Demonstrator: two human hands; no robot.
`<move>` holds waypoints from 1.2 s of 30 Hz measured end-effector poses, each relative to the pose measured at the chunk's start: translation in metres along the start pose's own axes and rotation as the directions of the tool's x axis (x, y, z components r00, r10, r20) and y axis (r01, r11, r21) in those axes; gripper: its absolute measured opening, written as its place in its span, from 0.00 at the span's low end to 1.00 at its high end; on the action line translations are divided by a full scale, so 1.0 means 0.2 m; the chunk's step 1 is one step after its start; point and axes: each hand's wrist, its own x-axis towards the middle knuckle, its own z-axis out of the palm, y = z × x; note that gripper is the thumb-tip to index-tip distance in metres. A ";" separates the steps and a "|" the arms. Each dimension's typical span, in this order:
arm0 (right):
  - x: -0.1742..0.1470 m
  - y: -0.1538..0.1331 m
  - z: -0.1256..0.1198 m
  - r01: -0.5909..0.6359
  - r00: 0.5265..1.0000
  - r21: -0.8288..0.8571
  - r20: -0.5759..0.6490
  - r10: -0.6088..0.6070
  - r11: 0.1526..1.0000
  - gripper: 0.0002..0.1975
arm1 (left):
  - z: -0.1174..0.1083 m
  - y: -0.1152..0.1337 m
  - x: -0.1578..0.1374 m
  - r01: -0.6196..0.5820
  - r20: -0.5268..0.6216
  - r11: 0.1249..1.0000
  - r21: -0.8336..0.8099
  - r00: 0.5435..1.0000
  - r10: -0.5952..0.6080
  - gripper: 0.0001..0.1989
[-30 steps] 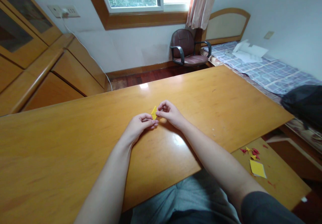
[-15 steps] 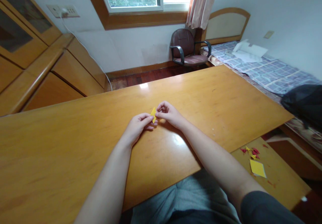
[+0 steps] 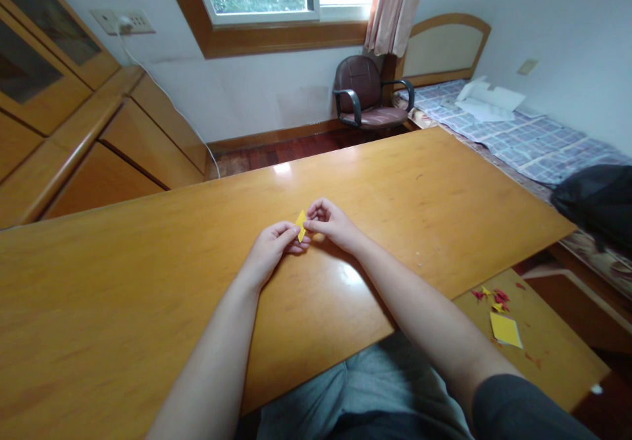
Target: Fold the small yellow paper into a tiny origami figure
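A small piece of folded yellow paper [image 3: 301, 225], narrow and diamond-shaped, stands between my two hands just above the wooden table [image 3: 123, 282]. My left hand [image 3: 276, 242] pinches its left side, thumb in front and the other fingers behind and below. On the other side, my right hand [image 3: 330, 222] grips the paper's right edge between thumb and forefinger, its remaining fingers curled. Fingers partly cover the paper, so its finer folds cannot be made out.
At the lower right, a lower board [image 3: 553, 367] bears a stack of yellow paper squares [image 3: 506, 330] and several small red and yellow folded pieces [image 3: 500, 298]. Beyond the table stand a brown armchair [image 3: 363, 94] and a bed [image 3: 538, 137]. A black bag [image 3: 597, 196] lies on the bed.
The paper has tilted very slightly between my fingers. Both hands keep their hold and stay in nearly the same place.
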 end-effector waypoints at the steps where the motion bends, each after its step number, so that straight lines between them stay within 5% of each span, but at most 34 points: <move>1: 0.00 0.00 0.00 -0.001 1.000 -0.002 0.004 0.001 1.000 0.17 | 0.00 0.00 0.00 -0.006 -0.002 1.000 -0.001 1.000 0.006 0.18; 36: -0.01 -0.02 0.01 0.055 0.997 -0.025 -0.056 -0.056 0.998 0.18 | 0.01 0.02 -0.02 0.092 0.004 0.995 -0.033 0.996 -0.092 0.16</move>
